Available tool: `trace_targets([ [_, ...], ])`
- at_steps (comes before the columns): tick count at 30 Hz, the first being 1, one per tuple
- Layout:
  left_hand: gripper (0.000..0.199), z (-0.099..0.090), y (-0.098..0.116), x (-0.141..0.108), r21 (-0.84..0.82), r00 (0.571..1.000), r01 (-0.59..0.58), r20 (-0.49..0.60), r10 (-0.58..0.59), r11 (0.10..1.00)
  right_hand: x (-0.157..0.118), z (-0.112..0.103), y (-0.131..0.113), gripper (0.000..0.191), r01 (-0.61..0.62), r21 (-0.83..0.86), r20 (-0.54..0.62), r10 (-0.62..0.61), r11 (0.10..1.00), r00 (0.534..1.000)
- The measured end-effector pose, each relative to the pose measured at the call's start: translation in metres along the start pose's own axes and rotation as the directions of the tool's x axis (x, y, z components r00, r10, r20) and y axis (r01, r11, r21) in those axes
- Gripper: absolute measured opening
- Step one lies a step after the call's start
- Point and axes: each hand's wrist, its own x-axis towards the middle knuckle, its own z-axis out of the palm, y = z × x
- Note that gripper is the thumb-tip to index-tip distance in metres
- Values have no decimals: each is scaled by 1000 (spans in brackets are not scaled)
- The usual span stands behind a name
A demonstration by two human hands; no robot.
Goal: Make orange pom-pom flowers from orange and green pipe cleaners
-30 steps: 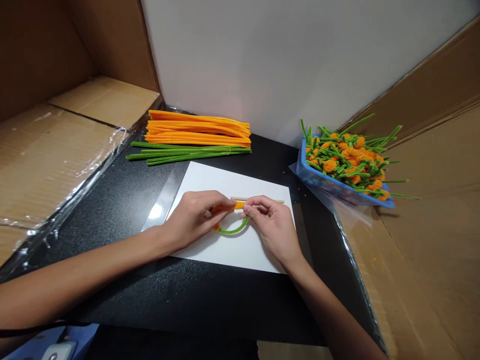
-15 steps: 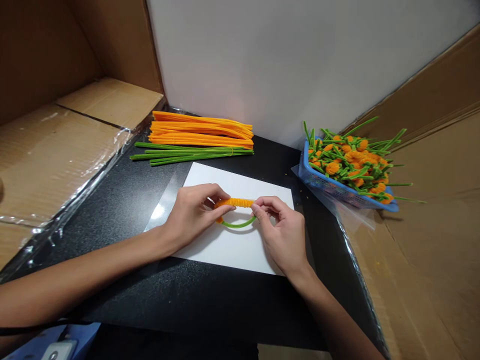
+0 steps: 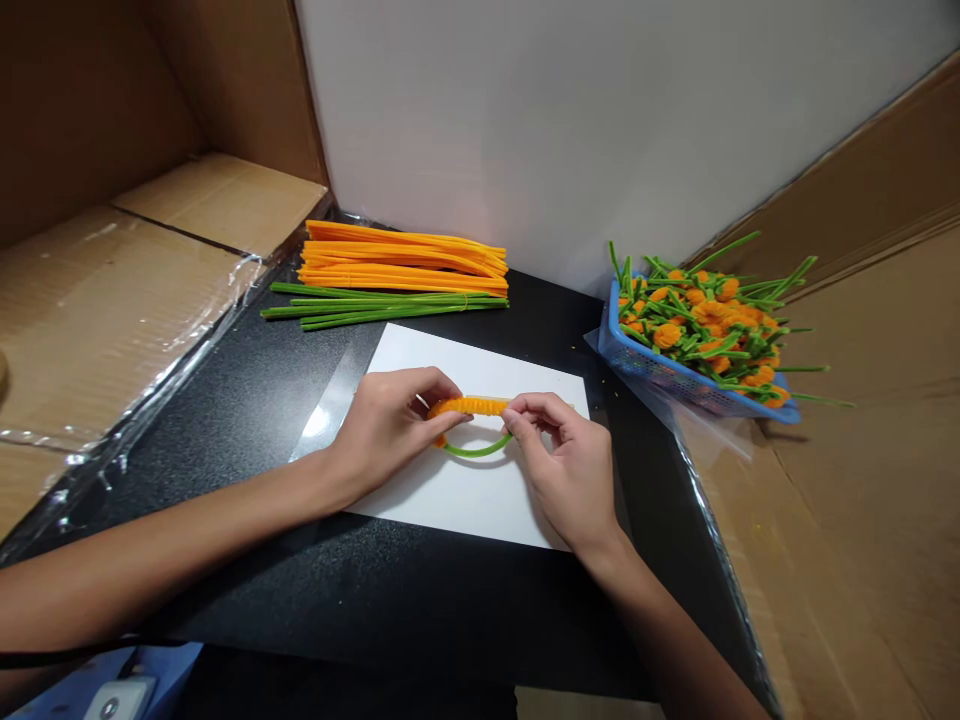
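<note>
Between my two hands, just above a white sheet [image 3: 450,500], runs an orange pipe cleaner [image 3: 480,406] wound into a tight coil. My left hand [image 3: 397,415] pinches the coil's left part between thumb and fingertips. At its right end, my right hand [image 3: 566,455] is closed on the coil with thumb and index finger. A green pipe cleaner [image 3: 478,452] bows below the coil, from an orange bit under my left fingers to my right fingertips. What runs inside the coil is hidden.
Bundles of straight orange pipe cleaners [image 3: 405,258] and green pipe cleaners [image 3: 382,305] lie at the back of the black table [image 3: 300,590]. A blue basket [image 3: 667,372] of orange-and-green pieces stands at the right. Cardboard [image 3: 112,310] flanks the left side.
</note>
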Motion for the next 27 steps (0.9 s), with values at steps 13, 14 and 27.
trace_targets([
  [13, 11, -4, -2, -2, 136, 982, -188, 55, 183, 973, -4, 6, -3, 9, 40, -101, 48, -35, 994, 998],
  [14, 11, -3, -2, -2, 134, 981, -189, 57, 183, 973, -4, 6, -4, 9, 40, -102, 42, -36, 994, 998],
  [27, 37, -1, -2, 17, -527, 893, 448, 226, -389, 722, 6, -1, 13, 15, -143, 55, -2, 143, 988, 990],
])
